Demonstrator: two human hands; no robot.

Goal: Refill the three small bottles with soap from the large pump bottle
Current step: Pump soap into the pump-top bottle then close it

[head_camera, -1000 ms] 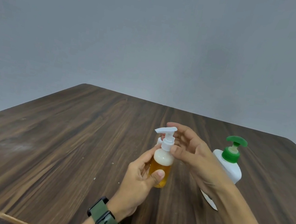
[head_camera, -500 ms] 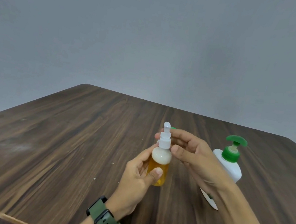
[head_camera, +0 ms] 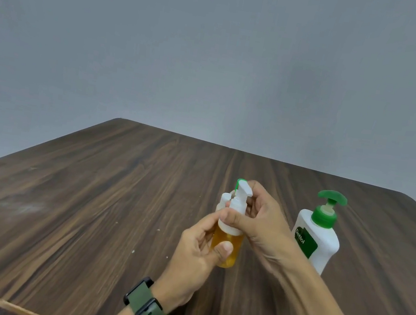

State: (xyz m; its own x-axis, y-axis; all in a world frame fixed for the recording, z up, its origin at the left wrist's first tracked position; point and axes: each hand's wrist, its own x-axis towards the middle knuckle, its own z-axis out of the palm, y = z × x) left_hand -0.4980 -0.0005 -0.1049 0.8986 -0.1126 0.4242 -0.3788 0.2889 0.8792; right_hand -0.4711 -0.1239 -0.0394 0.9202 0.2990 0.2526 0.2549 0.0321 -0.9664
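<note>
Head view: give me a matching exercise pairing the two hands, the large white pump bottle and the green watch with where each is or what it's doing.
Things:
1. left hand
2. right hand
3. large white pump bottle with green pump head
4. green wrist watch

States:
A. stands untouched on the dark wooden table, to the right
B. holds the white pump collar of the small bottle
C. worn on the left wrist
D. grips the amber body of the small clear bottle of amber soap

Pairs: 1-D, 2-B, 3-A, 4-C
</note>
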